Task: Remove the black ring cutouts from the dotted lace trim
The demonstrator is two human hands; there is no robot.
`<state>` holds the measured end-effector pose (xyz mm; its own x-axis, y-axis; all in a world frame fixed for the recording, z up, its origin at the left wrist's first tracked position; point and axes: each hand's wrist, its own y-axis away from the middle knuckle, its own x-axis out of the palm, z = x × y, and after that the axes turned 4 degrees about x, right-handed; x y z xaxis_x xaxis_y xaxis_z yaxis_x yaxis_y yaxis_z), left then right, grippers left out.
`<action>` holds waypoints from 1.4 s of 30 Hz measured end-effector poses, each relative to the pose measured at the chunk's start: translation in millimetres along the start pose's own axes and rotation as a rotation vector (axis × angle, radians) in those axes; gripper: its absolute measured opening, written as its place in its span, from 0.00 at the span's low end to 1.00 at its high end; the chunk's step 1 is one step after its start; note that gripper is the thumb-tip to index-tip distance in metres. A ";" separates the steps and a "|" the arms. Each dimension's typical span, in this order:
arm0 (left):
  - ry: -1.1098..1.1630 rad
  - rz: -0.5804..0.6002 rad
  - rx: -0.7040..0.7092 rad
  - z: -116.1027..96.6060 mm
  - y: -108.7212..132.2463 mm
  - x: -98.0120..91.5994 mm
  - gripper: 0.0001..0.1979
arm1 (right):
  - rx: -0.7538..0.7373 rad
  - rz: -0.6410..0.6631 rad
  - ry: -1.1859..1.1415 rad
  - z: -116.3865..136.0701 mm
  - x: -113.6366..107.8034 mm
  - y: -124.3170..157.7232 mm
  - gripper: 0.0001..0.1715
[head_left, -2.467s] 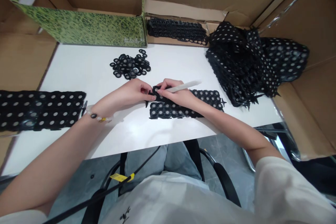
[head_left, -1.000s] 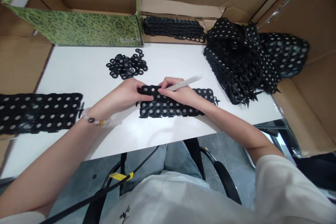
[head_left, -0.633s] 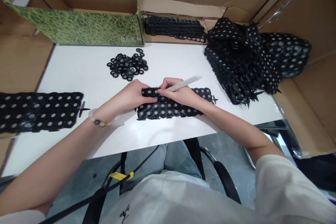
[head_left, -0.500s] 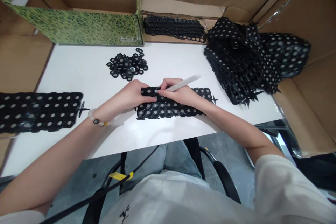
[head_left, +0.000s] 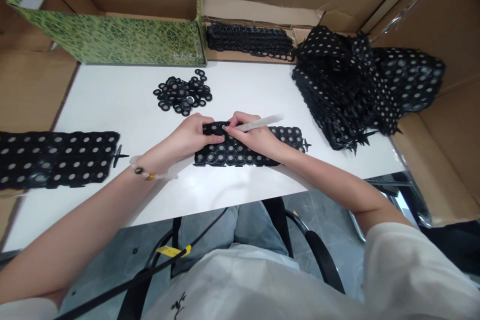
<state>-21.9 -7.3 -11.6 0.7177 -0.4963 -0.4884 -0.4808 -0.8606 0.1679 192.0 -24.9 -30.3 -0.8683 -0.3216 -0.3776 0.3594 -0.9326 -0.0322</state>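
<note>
A black perforated sheet of ring-shaped cells (head_left: 240,152) lies on the white table in front of me, with its upper part under my hands. My left hand (head_left: 197,133) grips its upper edge, fingers over the black material. My right hand (head_left: 250,132) holds a slim white pen-like tool (head_left: 260,122), and its fingertips press the sheet close to my left fingers. The tool's tip is hidden by my fingers. A beaded bracelet (head_left: 148,174) circles my left wrist.
A wide black dotted sheet (head_left: 56,160) lies at the table's left edge. Loose black rings (head_left: 182,95) form a pile at the back, and a heap of dotted sheets (head_left: 337,90) stands right. A green patterned box (head_left: 112,40) and cardboard walls (head_left: 258,12) border the table.
The sheet under my hands has slid left and now lies straighter. My hands have shifted along with it, and the white tool sits flatter.
</note>
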 end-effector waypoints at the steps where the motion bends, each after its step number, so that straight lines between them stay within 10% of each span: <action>1: 0.008 0.003 0.002 0.6 0.1 0.1 0.17 | -0.007 -0.003 -0.005 0.2 0.5 0.1 0.24; 42: -0.388 0.046 0.049 -5.7 -3.6 -26.9 0.22 | -0.014 0.088 0.011 4.8 -8.2 0.7 0.19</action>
<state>-36.6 8.5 5.8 0.4552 -0.4463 -0.7705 -0.5385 -0.8271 0.1609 197.8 -23.7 -22.8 -0.8293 -0.4006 -0.3897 0.4392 -0.8983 -0.0111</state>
